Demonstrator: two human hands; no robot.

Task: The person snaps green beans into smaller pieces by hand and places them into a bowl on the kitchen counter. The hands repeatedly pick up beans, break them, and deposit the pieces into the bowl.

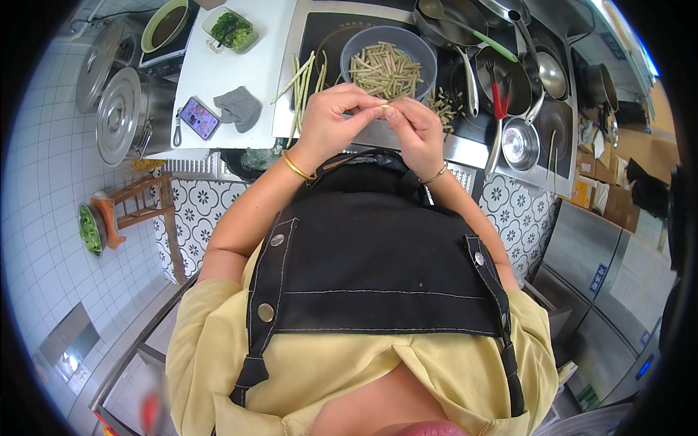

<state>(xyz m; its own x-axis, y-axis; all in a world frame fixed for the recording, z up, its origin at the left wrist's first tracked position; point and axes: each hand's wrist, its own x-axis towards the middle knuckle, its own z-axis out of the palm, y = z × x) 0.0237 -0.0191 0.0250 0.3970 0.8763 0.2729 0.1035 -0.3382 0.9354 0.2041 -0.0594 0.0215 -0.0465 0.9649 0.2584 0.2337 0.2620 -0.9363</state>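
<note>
My left hand (332, 117) and my right hand (419, 131) meet at the fingertips over the front edge of the cooktop. Both pinch a short green bean piece (385, 107), mostly hidden by the fingers. Just beyond them stands a grey plastic bowl (428, 54), holding many short bean segments (384, 68). Left of the bowl lie several whole long beans (303, 79), partly hidden behind my left hand. Small bean scraps (444, 106) are scattered on the black cooktop to the right of my right hand.
On the white counter (234, 71) are a phone (200, 118), a grey cloth (240, 109) and a container of chopped greens (232, 31). Pans (501, 82), red-handled tongs (499, 101) and a small steel pot (521, 143) crowd the right side. A lidded stockpot (121, 117) stands left.
</note>
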